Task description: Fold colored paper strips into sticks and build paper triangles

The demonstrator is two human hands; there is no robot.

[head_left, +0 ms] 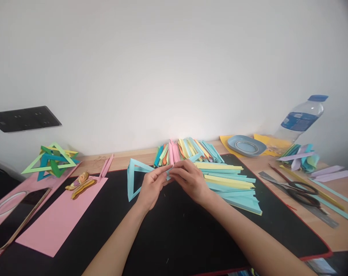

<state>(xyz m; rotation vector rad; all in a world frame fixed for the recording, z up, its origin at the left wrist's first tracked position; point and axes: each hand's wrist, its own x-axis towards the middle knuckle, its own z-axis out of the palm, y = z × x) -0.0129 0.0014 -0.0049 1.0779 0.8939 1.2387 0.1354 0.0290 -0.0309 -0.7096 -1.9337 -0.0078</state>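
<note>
Pinching the right corner of the light blue folded-paper triangle frame over the middle of the black mat, the left hand and right hand have their fingers closed on it. Too hard a squeeze could crease the thin strip, and a slip could let the corner spring open.

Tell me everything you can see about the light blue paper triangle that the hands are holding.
The light blue paper triangle is an open frame of three folded paper strips, with the black mat showing through its hollow middle. It stands tilted on edge. The left hand grips its right corner from below and the right hand pinches a strip end there, so that corner is hidden. Whether its lower corner rests on the mat is unclear.
</note>
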